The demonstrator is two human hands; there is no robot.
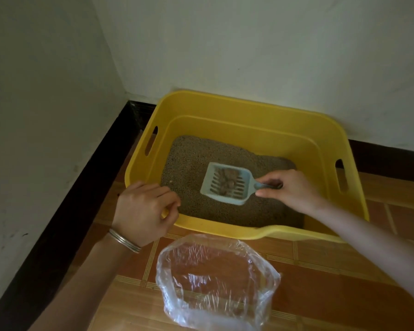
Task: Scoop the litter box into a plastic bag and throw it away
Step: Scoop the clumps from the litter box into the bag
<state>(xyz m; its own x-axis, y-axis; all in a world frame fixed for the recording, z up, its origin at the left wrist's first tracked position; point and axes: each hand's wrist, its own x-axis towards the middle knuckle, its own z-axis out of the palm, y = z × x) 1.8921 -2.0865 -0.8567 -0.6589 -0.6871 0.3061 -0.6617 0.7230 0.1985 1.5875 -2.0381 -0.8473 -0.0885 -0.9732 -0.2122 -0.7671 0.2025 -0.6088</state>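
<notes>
A yellow litter box (246,108) sits on the floor in the room's corner, with grey-brown litter (189,163) spread over its bottom. My right hand (289,189) grips the handle of a pale blue slotted scoop (227,185) held over the litter. Brown clumps lie in the scoop's bowl. My left hand (141,211) grips the box's near left rim, a metal bangle on its wrist. A clear plastic bag (215,280) lies open-mouthed on the floor just in front of the box.
White walls (249,44) with a dark skirting board (86,187) close in the left and far sides. The floor is orange-brown patterned tile (332,271), stretching to the right and toward me. The box has handle slots (341,175) in both end walls.
</notes>
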